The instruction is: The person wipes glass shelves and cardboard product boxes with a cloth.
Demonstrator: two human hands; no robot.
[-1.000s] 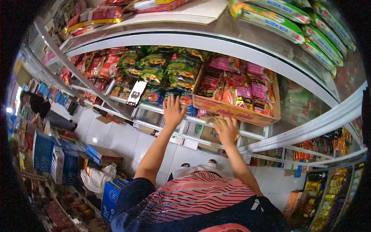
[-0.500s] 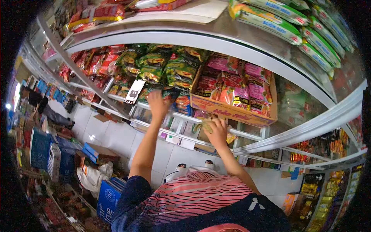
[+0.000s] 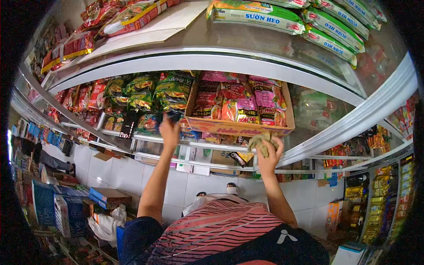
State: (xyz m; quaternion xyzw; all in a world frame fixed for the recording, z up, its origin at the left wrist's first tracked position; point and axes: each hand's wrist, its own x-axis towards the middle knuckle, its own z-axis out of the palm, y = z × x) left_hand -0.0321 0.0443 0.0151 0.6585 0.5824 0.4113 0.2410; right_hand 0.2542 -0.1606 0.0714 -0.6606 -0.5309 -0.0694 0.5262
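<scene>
My right hand is closed around a crumpled olive-yellow cloth, just in front of the cardboard box. Pink and red noodle packets fill that box on the middle shelf. To its left, my left hand reaches up to the shelf edge, fingers stretched out and slightly blurred. It is close to the box's corner and to dark packets, and nothing shows in its grasp. Green noodle packets are stacked just beyond it.
A white shelf rail runs in front of my hands. Above is a glass shelf with green-and-white packs. A black phone-like object stands at the left. Cartons and a white bag sit on the tiled floor.
The view has shifted, so the shelves appear further left. My right hand has moved right along the box front with the cloth. My left hand stays by the packets left of the box.
</scene>
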